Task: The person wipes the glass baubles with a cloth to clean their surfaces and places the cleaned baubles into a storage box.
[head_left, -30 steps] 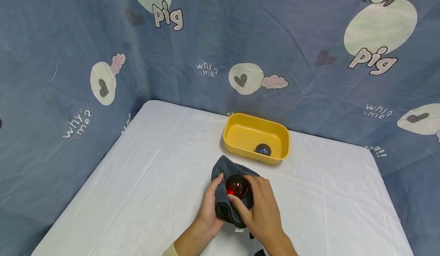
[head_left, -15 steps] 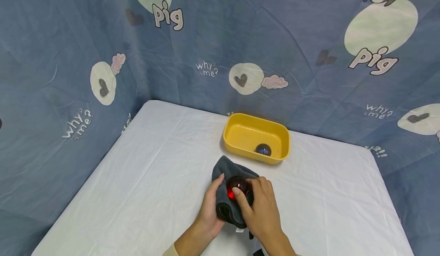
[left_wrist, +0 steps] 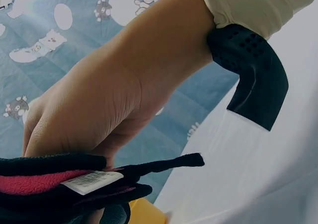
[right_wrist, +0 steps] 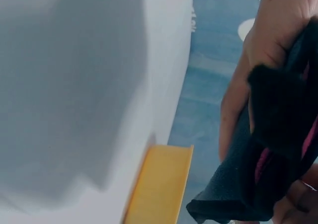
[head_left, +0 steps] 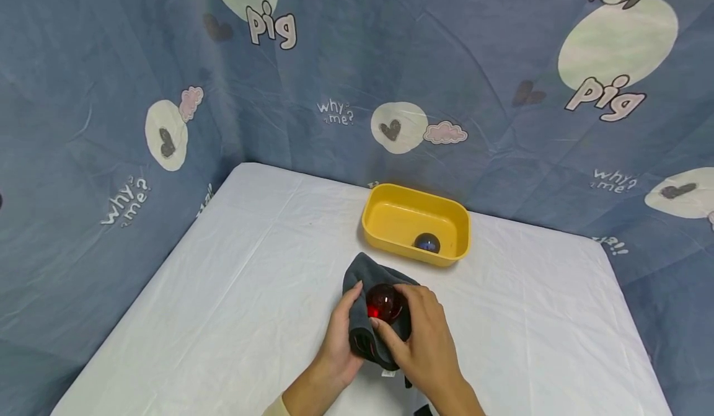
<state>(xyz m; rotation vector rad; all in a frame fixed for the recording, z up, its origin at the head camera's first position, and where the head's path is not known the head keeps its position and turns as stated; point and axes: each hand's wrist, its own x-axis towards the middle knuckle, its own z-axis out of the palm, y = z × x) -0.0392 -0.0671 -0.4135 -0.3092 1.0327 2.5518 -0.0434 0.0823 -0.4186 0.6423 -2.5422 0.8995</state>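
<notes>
A folded dark grey cloth (head_left: 359, 272) is held over the table in my left hand (head_left: 337, 338), its thumb along the cloth's left edge. On the cloth sits a shiny, see-through red ball (head_left: 382, 301). My right hand (head_left: 428, 335) holds that ball between the thumb at its near side and the fingers at its right. In the left wrist view the cloth (left_wrist: 44, 163) shows a pink inner layer and a white label (left_wrist: 93, 182). The cloth (right_wrist: 231, 186) hides the ball in the right wrist view.
Just beyond the cloth stands a yellow rectangular tub (head_left: 368, 230) with a dark blue ball (head_left: 427, 243) in it. A white sheet (head_left: 251, 317) covers the table. Blue printed fabric (head_left: 312, 62) hangs behind and to the left.
My right thumb moved up over the red ball half a second ago, then came back to its near side. The ball shifted slightly with it. The left hand and cloth stay nearly still.
</notes>
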